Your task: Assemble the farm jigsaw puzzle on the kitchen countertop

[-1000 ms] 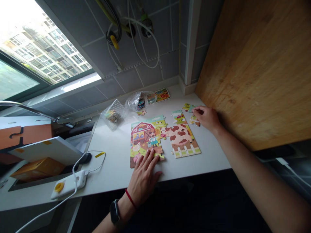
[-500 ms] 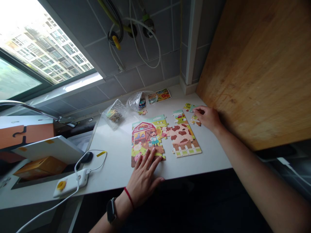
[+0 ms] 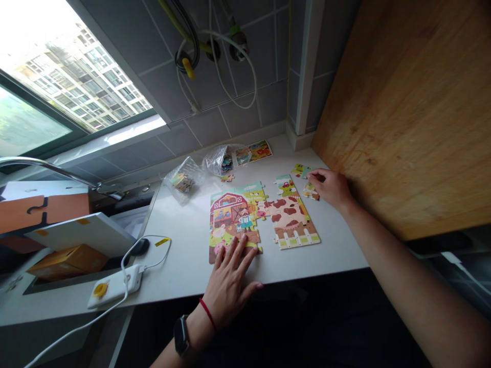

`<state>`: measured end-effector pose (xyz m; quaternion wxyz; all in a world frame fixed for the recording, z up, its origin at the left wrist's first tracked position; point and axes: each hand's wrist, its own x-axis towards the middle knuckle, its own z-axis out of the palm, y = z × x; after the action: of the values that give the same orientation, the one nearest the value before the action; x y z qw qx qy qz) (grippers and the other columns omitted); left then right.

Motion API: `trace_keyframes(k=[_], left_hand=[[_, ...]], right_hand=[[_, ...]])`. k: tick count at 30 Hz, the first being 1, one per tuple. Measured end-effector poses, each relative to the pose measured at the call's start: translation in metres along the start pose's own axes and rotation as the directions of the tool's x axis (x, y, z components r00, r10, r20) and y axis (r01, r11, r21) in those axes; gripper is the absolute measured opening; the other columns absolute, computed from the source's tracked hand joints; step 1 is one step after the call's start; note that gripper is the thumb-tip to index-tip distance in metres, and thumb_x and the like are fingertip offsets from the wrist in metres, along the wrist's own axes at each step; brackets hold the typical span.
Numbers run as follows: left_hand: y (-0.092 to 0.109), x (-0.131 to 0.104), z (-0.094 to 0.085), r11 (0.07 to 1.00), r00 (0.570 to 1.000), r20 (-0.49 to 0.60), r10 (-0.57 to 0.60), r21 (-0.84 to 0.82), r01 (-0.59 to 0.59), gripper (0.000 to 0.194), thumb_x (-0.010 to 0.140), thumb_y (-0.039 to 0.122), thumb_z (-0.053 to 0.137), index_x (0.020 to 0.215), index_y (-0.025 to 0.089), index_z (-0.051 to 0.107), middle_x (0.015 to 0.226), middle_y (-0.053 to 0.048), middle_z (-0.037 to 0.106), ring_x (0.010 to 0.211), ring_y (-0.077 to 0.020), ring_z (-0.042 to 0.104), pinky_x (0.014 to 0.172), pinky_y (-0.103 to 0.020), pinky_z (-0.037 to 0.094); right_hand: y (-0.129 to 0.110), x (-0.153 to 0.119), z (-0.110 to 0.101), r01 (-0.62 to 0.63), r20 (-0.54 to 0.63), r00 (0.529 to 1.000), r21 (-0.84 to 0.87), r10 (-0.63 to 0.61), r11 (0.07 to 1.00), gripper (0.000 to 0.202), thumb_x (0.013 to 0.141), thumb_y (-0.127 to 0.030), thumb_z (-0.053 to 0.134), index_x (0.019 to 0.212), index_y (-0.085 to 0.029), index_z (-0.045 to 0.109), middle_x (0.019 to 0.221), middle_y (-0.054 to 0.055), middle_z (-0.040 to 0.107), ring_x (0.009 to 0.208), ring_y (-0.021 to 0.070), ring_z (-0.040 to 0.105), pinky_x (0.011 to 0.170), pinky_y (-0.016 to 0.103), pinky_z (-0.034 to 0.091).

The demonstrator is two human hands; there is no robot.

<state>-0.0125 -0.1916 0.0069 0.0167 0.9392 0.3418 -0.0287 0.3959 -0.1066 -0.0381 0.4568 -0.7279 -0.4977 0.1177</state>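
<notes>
My left hand [image 3: 230, 278] lies spread, its fingertips on the lower edge of the barn puzzle section [image 3: 230, 214]. Right of that section is the cow section [image 3: 289, 212], joined to it near the cow's head, with gaps above and below. My right hand [image 3: 330, 188] is closed in a pinch beside loose green and blue pieces [image 3: 301, 170]; what its fingertips hold is too small to make out. Just below them lie more loose pieces [image 3: 310, 191]. One small loose piece [image 3: 227, 178] sits above the barn section.
Two clear bags of pieces [image 3: 182, 181] [image 3: 222, 160] and a picture card [image 3: 253, 152] lie toward the wall. A power strip [image 3: 115, 286] with a white cable is at the left. A wooden panel [image 3: 406, 117] rises at the right.
The whole view has shifted slightly. Both hands look almost unmoved against the puzzle.
</notes>
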Motion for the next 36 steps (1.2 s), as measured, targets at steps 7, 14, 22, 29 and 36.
trace_keyframes(k=[7,14,22,29,36], left_hand=[[0.004,0.028,-0.014,0.999,0.998,-0.061,-0.015,-0.032,0.013,0.077,0.105,0.066,0.04,0.169,0.03,0.018,0.176,-0.009,0.017,0.161,-0.0372,0.017,0.126,-0.059,0.026],[-0.004,0.06,0.015,0.996,0.991,-0.094,-0.091,0.018,0.093,0.076,0.105,0.066,0.038,0.168,0.027,0.025,0.175,-0.012,0.017,0.161,-0.0407,0.014,0.125,-0.065,0.022],[-0.013,0.069,-0.006,0.999,0.998,-0.03,-0.051,-0.007,0.051,0.077,0.099,0.075,0.043,0.162,0.03,0.04,0.169,-0.015,0.036,0.153,-0.046,0.032,0.113,-0.064,0.04],[-0.076,0.15,-0.028,0.969,0.989,-0.148,0.021,-0.241,-0.057,0.038,0.108,0.042,0.046,0.13,0.021,0.069,0.12,-0.012,0.071,0.103,-0.0279,0.068,0.094,-0.044,0.055],[-0.101,0.169,0.01,0.949,0.939,-0.341,0.043,-0.28,-0.146,0.031,0.107,0.036,0.048,0.123,0.023,0.071,0.133,-0.012,0.064,0.121,-0.0302,0.059,0.103,-0.049,0.048]], right_hand=[[0.001,0.0,-0.001,0.007,0.009,1.0,-0.011,-0.007,1.0,0.023,0.087,-0.034,0.063,0.09,-0.018,0.079,0.085,0.008,0.081,0.078,0.023,0.074,0.074,0.03,0.057],[-0.002,0.0,-0.003,0.005,0.015,1.0,-0.009,-0.004,1.0,0.023,0.087,-0.035,0.062,0.088,-0.019,0.079,0.086,0.008,0.081,0.079,0.024,0.075,0.075,0.032,0.057],[-0.007,-0.002,-0.006,-0.016,0.019,1.0,0.018,0.016,1.0,0.028,0.085,-0.041,0.061,0.088,-0.018,0.077,0.086,0.009,0.08,0.081,0.0246,0.074,0.075,0.032,0.056],[-0.006,-0.002,-0.007,-0.036,0.043,0.998,-0.001,0.036,0.999,0.036,0.087,-0.049,0.06,0.094,-0.018,0.076,0.083,0.009,0.079,0.079,0.0249,0.074,0.077,0.035,0.057],[-0.009,-0.004,-0.007,0.069,-0.053,0.995,-0.201,-0.081,0.977,0.029,0.092,-0.039,0.055,0.095,-0.019,0.076,0.098,0.013,0.078,0.091,0.0267,0.072,0.088,0.039,0.058]])
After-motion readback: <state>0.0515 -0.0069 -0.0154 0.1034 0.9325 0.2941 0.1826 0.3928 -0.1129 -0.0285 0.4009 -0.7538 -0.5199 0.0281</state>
